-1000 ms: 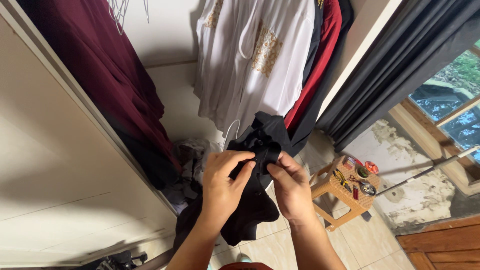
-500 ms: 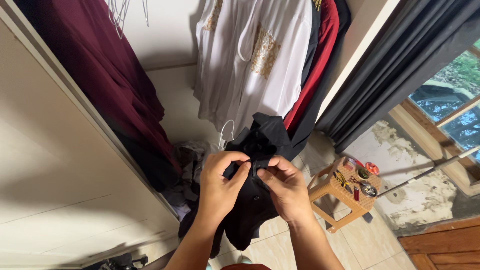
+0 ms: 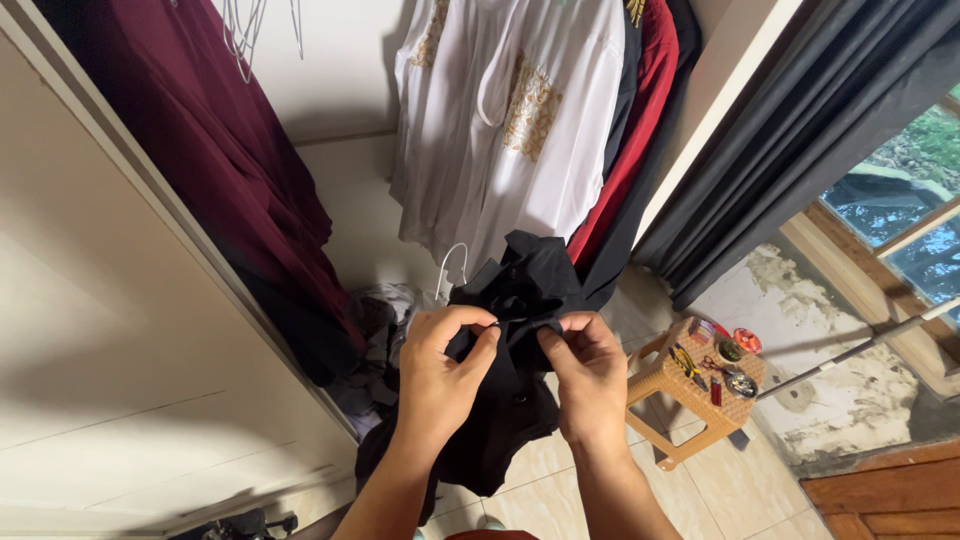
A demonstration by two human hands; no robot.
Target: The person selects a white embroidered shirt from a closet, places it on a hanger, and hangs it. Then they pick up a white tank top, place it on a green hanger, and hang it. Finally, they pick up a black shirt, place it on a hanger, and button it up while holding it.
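A black shirt [image 3: 525, 285] on a white hanger [image 3: 452, 266] hangs in front of me, its lower part drooping toward the floor. My left hand [image 3: 440, 375] pinches the shirt's front edge with thumb and forefinger. My right hand [image 3: 588, 372] pinches the opposite edge right beside it, fingertips almost touching. A small button shows on the fabric just below my hands.
An open wardrobe holds a maroon garment [image 3: 215, 170], a white embroidered garment [image 3: 500, 120] and red and dark clothes [image 3: 640, 120]. Crumpled clothes [image 3: 380, 320] lie at its bottom. A wicker stool [image 3: 690, 385] with small items stands on the tiled floor to the right, by dark curtains [image 3: 800, 130].
My hands rose slightly along the shirt front and drew the two edges together. The right hand shifted a little right and the shirt collar lifted.
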